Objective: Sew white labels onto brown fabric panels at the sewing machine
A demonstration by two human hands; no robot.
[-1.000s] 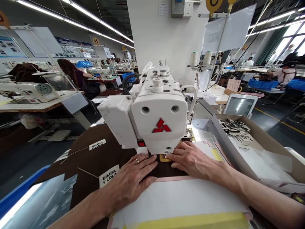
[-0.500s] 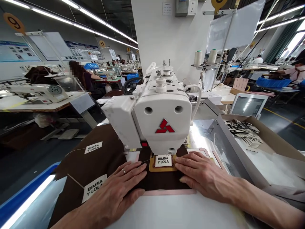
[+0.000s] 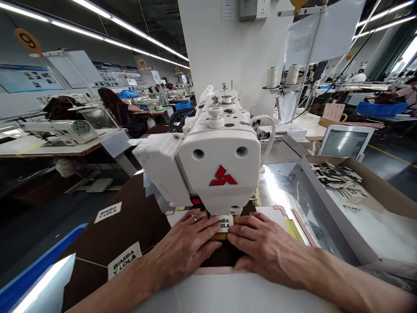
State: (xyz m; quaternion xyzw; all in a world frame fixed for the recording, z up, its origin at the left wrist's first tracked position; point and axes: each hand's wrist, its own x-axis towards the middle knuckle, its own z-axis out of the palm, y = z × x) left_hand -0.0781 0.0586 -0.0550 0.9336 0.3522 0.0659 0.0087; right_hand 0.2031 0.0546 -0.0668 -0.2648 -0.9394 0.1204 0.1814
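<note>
A white sewing machine (image 3: 220,161) with a red three-part emblem stands in front of me. Beneath its head lies a white label (image 3: 225,223) with black lettering, inside a brass-coloured frame (image 3: 219,236), partly hidden by my fingers. My left hand (image 3: 187,239), a ring on one finger, lies flat with fingers stretched over the dark brown fabric (image 3: 140,221) and the frame's left side. My right hand (image 3: 263,243) rests flat at the frame's right side, fingertips by the label. Two more labels, an upper one (image 3: 108,212) and a lower one (image 3: 124,259), lie on the fabric at left.
An open cardboard box (image 3: 384,250) at right holds a pile of labels (image 3: 339,178). A screen (image 3: 345,141) stands behind it, and thread cones (image 3: 272,78) stand at the back. A blue bin edge (image 3: 42,261) is at lower left. A seated person (image 3: 120,111) is at far left.
My left hand has moved right and forward onto the frame, covering part of the label. My right hand has shifted slightly left. The fabric's left part and its labels have shifted.
</note>
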